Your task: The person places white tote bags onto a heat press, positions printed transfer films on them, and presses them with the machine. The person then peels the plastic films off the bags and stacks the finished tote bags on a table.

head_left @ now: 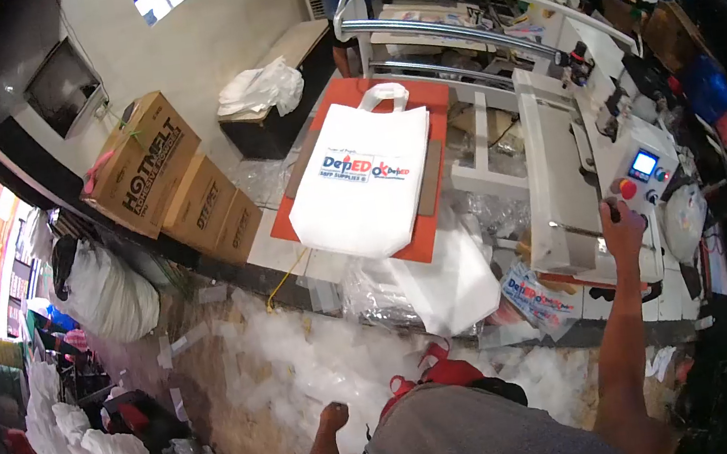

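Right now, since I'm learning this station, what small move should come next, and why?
Perhaps lift the white bag off the orange board with the left hand: its print shows, nothing covers it, and the right hand is at the machine.

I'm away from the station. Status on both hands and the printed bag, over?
Left hand low, nothing visible in it. Right hand at the white machine, grip unclear. Printed bag flat on orange board, nothing seen over it.
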A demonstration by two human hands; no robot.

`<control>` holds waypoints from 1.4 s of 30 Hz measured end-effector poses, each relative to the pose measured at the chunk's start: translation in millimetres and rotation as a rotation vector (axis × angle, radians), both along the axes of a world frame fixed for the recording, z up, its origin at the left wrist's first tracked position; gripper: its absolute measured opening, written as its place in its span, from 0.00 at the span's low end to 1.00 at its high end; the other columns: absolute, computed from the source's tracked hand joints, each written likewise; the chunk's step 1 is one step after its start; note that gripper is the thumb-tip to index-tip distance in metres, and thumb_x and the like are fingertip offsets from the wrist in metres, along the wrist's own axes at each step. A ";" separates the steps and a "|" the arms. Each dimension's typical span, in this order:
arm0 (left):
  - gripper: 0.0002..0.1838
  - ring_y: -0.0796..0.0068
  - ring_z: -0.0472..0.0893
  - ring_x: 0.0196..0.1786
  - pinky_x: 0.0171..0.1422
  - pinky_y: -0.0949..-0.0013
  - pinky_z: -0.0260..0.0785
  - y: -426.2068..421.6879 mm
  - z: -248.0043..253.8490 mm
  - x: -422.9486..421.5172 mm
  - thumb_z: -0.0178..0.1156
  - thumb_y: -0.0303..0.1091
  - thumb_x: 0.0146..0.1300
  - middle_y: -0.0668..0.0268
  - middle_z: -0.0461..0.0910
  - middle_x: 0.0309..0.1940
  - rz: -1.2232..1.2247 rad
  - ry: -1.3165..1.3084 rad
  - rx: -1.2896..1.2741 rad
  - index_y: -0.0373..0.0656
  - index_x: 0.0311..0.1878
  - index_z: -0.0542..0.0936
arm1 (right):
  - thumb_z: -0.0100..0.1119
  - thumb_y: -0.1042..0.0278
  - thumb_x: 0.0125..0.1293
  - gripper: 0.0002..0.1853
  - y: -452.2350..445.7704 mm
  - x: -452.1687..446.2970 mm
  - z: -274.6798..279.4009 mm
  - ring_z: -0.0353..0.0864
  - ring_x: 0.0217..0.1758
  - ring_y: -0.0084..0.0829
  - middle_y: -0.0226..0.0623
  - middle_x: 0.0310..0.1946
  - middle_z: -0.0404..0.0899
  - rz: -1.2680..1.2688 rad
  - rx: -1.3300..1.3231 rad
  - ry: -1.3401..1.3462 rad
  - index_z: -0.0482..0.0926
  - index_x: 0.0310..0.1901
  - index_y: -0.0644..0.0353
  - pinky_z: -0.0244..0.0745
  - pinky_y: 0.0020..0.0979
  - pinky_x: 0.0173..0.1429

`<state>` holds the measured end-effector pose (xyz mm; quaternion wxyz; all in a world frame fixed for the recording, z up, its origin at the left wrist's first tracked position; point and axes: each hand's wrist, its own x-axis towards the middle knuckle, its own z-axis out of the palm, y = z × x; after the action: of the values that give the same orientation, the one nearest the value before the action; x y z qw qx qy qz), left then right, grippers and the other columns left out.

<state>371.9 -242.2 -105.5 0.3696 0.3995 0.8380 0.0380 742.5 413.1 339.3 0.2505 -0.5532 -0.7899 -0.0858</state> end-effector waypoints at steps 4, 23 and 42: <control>0.15 0.53 0.84 0.48 0.54 0.56 0.77 104.7 68.9 -47.7 0.53 0.41 0.67 0.51 0.85 0.43 0.225 0.000 0.179 0.41 0.43 0.82 | 0.64 0.55 0.63 0.15 2.2 6.8 -7.9 0.77 0.37 0.48 0.44 0.28 0.81 -0.041 0.172 -0.015 0.81 0.34 0.60 0.68 0.48 0.48; 0.07 0.62 0.83 0.35 0.43 0.64 0.74 439.3 366.5 -226.8 0.61 0.31 0.63 0.55 0.81 0.31 -0.365 -0.393 0.609 0.36 0.38 0.78 | 0.61 0.76 0.60 0.12 -108.0 -202.5 -104.0 0.77 0.52 0.44 0.45 0.46 0.78 0.035 -0.090 0.470 0.77 0.47 0.63 0.70 0.39 0.60; 0.16 0.55 0.81 0.39 0.46 0.55 0.74 596.6 311.0 -184.2 0.67 0.45 0.56 0.60 0.81 0.33 -0.641 0.089 0.863 0.42 0.39 0.82 | 0.67 0.59 0.60 0.35 -96.9 -390.6 -166.1 0.59 0.71 0.56 0.50 0.70 0.58 -0.036 -0.414 0.501 0.65 0.66 0.63 0.58 0.51 0.72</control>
<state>187.7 354.4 205.6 0.1293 0.7520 0.5973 0.2472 351.9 316.1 173.2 0.3179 -0.6101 -0.6944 0.2108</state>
